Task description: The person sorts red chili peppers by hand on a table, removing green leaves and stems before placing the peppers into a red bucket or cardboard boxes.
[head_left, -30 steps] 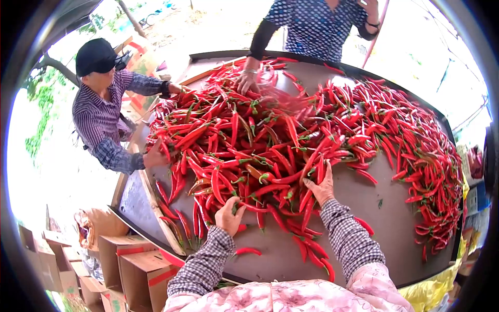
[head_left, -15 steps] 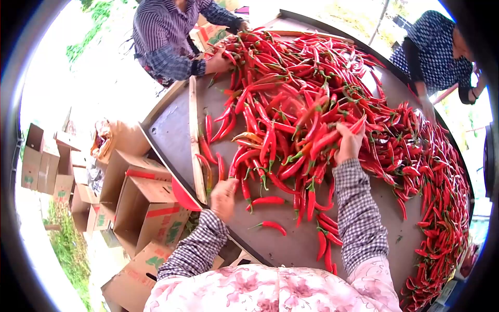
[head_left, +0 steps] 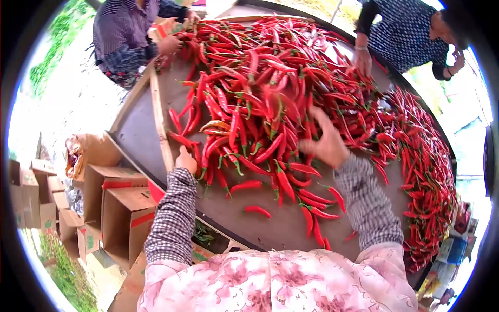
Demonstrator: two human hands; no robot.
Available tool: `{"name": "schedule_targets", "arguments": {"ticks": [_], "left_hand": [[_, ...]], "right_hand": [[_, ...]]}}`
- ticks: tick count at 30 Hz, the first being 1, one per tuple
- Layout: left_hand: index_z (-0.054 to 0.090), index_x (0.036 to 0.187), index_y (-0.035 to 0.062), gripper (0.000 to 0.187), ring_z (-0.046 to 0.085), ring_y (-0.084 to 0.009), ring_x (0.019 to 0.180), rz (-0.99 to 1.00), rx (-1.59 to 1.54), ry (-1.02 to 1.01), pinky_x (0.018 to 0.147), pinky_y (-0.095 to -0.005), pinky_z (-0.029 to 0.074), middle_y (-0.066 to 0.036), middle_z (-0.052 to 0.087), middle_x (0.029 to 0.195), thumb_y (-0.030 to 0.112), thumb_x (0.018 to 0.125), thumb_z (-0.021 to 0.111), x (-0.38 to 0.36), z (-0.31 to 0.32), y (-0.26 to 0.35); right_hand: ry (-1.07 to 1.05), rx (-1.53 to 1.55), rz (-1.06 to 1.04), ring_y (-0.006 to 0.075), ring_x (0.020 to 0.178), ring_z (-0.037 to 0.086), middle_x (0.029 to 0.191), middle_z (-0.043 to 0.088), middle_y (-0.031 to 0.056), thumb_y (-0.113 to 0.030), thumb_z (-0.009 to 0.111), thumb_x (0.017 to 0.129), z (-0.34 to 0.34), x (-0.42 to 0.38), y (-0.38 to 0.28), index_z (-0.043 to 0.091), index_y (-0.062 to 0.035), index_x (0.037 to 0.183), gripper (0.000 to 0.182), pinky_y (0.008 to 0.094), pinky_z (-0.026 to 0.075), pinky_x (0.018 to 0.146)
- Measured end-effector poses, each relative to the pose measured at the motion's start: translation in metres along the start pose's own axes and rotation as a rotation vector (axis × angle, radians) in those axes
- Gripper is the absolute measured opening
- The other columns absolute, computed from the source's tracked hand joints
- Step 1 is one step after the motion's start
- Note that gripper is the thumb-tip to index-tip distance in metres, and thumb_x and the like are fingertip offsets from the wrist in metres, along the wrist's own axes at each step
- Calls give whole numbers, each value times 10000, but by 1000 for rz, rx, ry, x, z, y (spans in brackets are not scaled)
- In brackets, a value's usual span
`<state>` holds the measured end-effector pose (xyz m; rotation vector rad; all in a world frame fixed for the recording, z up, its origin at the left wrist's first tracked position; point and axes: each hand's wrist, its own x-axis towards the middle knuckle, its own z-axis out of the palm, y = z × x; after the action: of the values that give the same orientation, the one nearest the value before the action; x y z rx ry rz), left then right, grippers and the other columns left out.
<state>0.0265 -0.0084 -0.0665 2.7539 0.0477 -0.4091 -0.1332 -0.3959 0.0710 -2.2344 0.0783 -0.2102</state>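
A large heap of red chili peppers [head_left: 244, 125] with green stems covers much of the grey table. My right hand [head_left: 330, 143] is over the right side of the near heap, thumb and fingers apart, with nothing held. Just beyond its fingertips, some peppers [head_left: 286, 101] are smeared by motion. At the heap's left edge, my left hand [head_left: 186, 161] is closed against a red chili pepper [head_left: 196, 154]; part of its fingers is hidden. Several loose peppers, such as a short one [head_left: 257, 211], lie nearer to me on the table surface [head_left: 249, 229].
A wooden strip [head_left: 157, 112] runs along the table's left part. Open cardboard boxes [head_left: 127, 208] stand on the ground at left. Across the table, one person's hand [head_left: 169, 46] touches the heap; another person's hand [head_left: 363, 61] reaches in from the right.
My right hand has let go of the peppers it held and opened. My left hand has moved up and left along the heap's edge. The whole view has shifted.
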Motion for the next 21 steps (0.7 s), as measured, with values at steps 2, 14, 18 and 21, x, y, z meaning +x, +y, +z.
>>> {"name": "schedule_targets", "arguments": {"ticks": [2,14,18,21], "left_hand": [[358,1162,46,369,579,-435,918,6,50,-49,821,-480,449,-309,589,957,109,824,493,12,-1,20],[472,1202,-27,430,537,-367,1059,494,-158,-3,900,-402,416,-246,569,1109,142,809,517,58,28,25],[409,1253,-41,649,530,-390,1059,403,-34,154,912,-413,408,-276,547,1127,381,804,614,-3,22,-8],[331,1277,-71,916,525,-401,1066,268,-68,-270,873,-409,438,-290,523,1151,444,652,759,-86,-9,14]], "right_hand": [[-68,-320,144,387,1304,247,1412,246,222,-625,754,516,-2,-90,22,252,-56,1384,1153,485,252,1043],[-127,-550,785,418,1250,279,1405,204,185,-341,840,460,57,-265,-14,252,-106,1383,1119,456,326,1002],[211,-235,564,383,1184,395,1306,335,212,-162,733,634,78,-225,10,329,-65,1322,804,404,395,955],[449,-158,486,391,1169,399,1250,390,220,-141,693,647,110,-179,36,372,-30,1259,700,410,377,969]]}}
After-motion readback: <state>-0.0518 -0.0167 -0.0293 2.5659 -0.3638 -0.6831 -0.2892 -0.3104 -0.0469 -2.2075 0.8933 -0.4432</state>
